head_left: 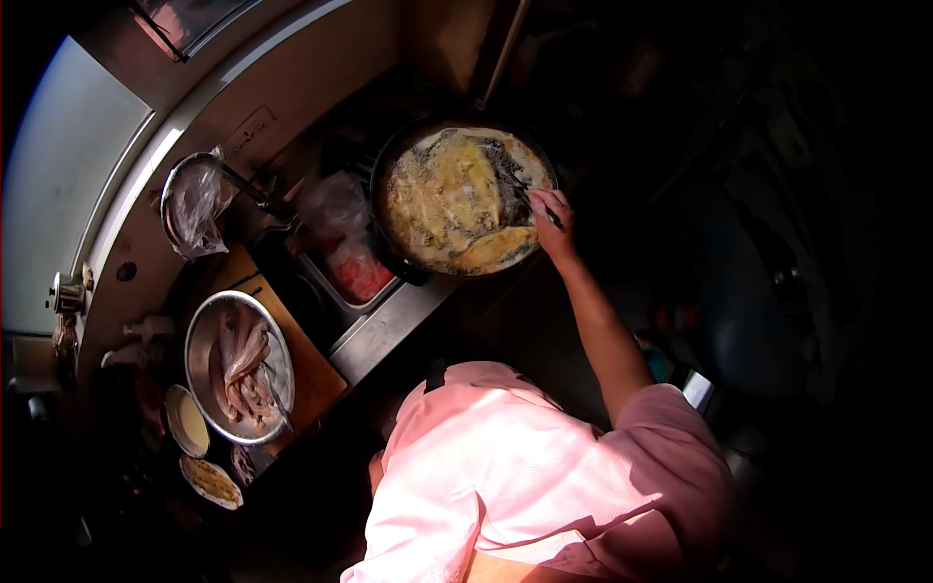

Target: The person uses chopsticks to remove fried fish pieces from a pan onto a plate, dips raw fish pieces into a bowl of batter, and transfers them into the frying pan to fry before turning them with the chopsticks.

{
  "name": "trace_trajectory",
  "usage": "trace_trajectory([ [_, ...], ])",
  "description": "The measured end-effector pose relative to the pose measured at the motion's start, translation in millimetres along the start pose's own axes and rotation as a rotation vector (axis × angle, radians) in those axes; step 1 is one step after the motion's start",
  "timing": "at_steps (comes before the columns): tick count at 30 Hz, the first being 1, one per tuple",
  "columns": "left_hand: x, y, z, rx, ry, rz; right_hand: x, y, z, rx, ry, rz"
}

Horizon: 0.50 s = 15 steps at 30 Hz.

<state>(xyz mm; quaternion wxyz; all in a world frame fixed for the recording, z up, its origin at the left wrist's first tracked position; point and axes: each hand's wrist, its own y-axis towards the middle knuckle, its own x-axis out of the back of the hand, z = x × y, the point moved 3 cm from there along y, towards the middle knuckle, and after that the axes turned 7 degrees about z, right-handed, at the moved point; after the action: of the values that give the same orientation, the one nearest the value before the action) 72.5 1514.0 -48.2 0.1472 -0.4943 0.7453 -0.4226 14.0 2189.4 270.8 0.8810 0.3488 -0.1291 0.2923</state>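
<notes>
I see right hand (550, 206) pinching slim dark utensil (555, 219), tip in yellow food (457, 189) inside round pan (378, 187). Wall marking (255, 126) too small to read. Left hand's state: can't tell.

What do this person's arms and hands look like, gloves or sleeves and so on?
The right hand is bare: no glove, and no ring or watch that I can make out. A loose, short pink sleeve covers the upper arm. The left hand is hidden.
</notes>
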Motion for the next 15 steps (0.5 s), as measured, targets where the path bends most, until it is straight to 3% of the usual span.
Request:
trace_trajectory([
  [8, -5.1, -4.2, -12.9, -0.077, 0.102, -0.033, -6.8, -1.8, 7.9, 0.058, 0.019, 0.038],
  [10, -8.1, -6.3, -17.5, -0.119, 0.149, -0.049, 1.8, 4.2, 9.3, -0.031, -0.015, 0.039],
  [12, -10.7, 6.2, 0.9, -0.050, 0.000, -0.067, 14.4, 15.8, 23.9, 0.022, -0.038, 0.027],
  [14, -9.0, 0.8, 11.2, 0.018, -0.154, -0.089, 29.8, 29.8, 40.0, -0.086, 0.069, 0.091],
  [15, -9.5, -11.1, -2.7, -0.046, -0.097, 0.042, 36.6, 37.6, 66.1, -0.172, 0.319, 0.007],
])
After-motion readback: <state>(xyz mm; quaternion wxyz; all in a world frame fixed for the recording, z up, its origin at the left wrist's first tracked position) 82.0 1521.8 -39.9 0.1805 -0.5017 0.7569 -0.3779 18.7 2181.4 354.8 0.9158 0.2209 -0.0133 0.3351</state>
